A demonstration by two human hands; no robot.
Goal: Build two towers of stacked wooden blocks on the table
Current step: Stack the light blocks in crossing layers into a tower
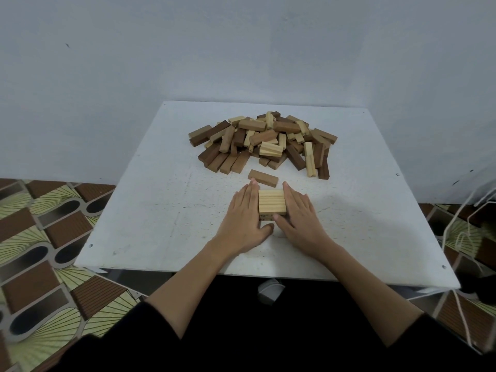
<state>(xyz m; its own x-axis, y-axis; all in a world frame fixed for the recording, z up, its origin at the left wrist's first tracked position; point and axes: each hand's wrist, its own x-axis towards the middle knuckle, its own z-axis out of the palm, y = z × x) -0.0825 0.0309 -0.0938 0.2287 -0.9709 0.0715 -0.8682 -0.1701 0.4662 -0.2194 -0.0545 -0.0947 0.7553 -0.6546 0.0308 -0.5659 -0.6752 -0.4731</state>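
A low stack of light wooden blocks (272, 202) stands on the white table (166, 210), its top layer made of three blocks laid side by side. My left hand (243, 218) presses flat against the stack's left side with straight fingers. My right hand (300, 216) presses against its right side, the thumb touching the near face. A single brown block (263, 178) lies just beyond the stack. Farther back sits a large heap of loose blocks (265, 143), light and dark brown.
The table stands against a pale wall (241, 49). Its front edge (268, 276) is close to my body. Patterned floor (40, 237) shows on the left, and cords (456, 237) hang at the right.
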